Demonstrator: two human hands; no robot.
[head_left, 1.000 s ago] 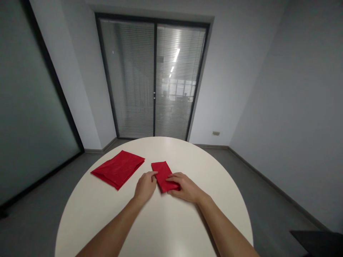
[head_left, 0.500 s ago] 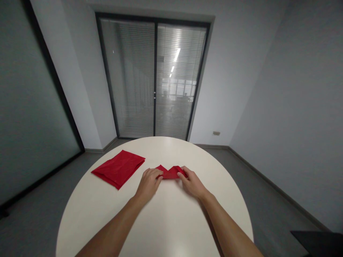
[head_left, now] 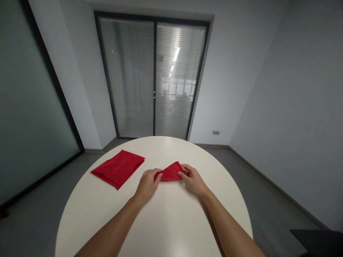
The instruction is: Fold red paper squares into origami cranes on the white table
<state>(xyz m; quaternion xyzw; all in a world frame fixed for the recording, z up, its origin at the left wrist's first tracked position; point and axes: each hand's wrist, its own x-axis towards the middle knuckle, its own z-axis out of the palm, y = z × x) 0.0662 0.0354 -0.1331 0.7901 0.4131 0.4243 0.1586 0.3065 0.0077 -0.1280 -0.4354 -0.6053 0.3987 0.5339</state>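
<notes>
A small folded red cloth [head_left: 170, 172] sits at the middle of a round white table [head_left: 158, 228], partly lifted off the surface. My left hand [head_left: 147, 184] pinches its left end with closed fingers. My right hand [head_left: 192, 179] pinches its right end, fingers closed on the fabric. A larger red cloth [head_left: 118, 168], folded flat, lies to the left, apart from both hands.
Past the table's far edge stands a dark-framed glass double door with blinds [head_left: 154, 76]. Grey floor surrounds the table, with grey walls on both sides. A dark object [head_left: 318, 241] shows at the bottom right corner.
The small red cloth lay flat as a narrow rectangle under my hands. Both hands have since taken its ends and raised it, and it is now turned crosswise.
</notes>
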